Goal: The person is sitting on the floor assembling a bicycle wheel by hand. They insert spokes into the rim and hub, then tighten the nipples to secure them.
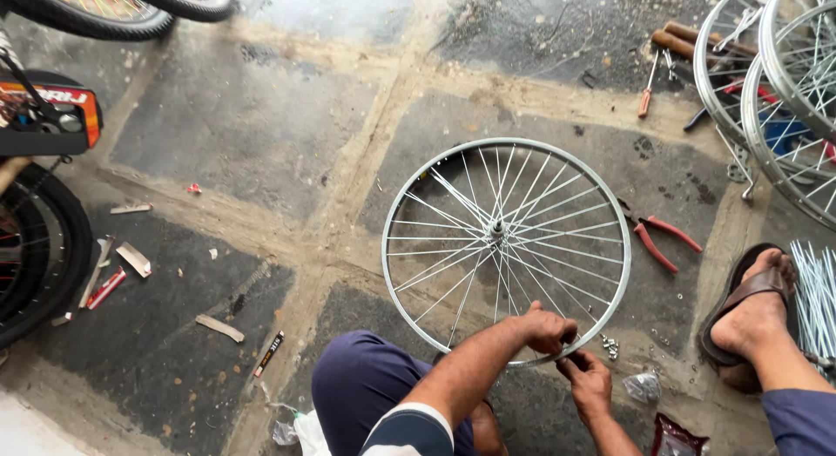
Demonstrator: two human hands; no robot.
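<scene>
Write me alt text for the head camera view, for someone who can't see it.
A person crouches over a silver spoked bicycle wheel lying flat on a stone floor, left hand and right hand working at its near rim. Red-handled pliers lie to the wheel's right, beside a sandalled foot.

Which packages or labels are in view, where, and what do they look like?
Dark red packet: bottom edge, right of the hands, crumpled foil.
Clear bag: beside the right hand, small, crumpled.
Orange label: on the bike at far left, a strip with white print.
Black strip: on the floor left of the knee, narrow.
</scene>
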